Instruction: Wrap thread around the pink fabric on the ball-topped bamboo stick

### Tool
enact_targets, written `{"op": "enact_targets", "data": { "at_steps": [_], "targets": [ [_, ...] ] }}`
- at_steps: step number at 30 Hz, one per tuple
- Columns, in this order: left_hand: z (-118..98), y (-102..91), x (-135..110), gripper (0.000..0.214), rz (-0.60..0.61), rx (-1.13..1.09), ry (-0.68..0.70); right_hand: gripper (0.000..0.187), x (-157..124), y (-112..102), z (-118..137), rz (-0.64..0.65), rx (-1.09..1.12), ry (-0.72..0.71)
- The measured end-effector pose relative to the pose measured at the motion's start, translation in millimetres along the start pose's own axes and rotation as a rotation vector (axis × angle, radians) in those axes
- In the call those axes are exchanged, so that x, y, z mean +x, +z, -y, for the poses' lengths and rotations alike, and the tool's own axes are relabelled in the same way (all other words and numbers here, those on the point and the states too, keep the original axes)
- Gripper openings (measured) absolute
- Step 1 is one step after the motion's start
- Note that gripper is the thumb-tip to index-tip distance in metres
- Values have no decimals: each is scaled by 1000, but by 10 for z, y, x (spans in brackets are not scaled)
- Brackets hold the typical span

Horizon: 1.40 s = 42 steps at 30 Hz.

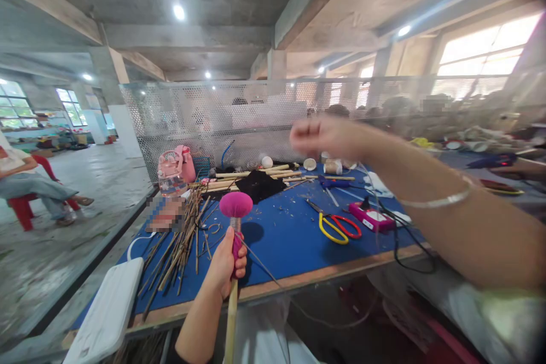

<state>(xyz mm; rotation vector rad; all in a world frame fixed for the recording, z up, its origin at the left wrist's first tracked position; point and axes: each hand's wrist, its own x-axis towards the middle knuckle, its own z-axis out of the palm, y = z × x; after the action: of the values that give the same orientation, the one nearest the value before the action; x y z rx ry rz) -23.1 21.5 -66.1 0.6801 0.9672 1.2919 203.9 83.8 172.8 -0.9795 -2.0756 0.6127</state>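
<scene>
My left hand [230, 261] is closed round the upper part of a pale wooden stick [231, 318]. On the stick's top sits a round magenta cloth-covered head [236, 205], bound at the neck with fine thread or wire [235, 224]. Loose magenta cloth shows between my fingers, and a thin strand slants from them down to the right. My right hand [322, 135], blurred by motion, is raised above the table's far right side with its fingers curled. Whatever it may hold is too smeared to make out. A bracelet circles that wrist.
Dry twigs [183, 244] lie left on the blue table [281, 244], near a white power bank [106, 313]. Scissors [336, 227], a magenta device [371, 217] and a blue glue gun [336, 182] are right. Behind are black cloth [260, 185] and a perforated screen [205, 119]. A person [34, 176] sits left.
</scene>
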Motion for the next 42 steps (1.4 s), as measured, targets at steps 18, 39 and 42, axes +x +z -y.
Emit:
{"op": "enact_targets", "data": {
  "at_steps": [18, 39, 42],
  "targets": [
    [71, 411, -419, 26, -36, 855, 419, 53, -1201, 1829, -969, 399, 809, 242],
    [131, 398, -492, 64, 248, 110, -290, 34, -1228, 1867, -1042, 49, 952, 218],
    [140, 357, -423, 64, 326, 22, -466, 37, -1171, 1854, -1132, 160, 1073, 294]
  ]
}}
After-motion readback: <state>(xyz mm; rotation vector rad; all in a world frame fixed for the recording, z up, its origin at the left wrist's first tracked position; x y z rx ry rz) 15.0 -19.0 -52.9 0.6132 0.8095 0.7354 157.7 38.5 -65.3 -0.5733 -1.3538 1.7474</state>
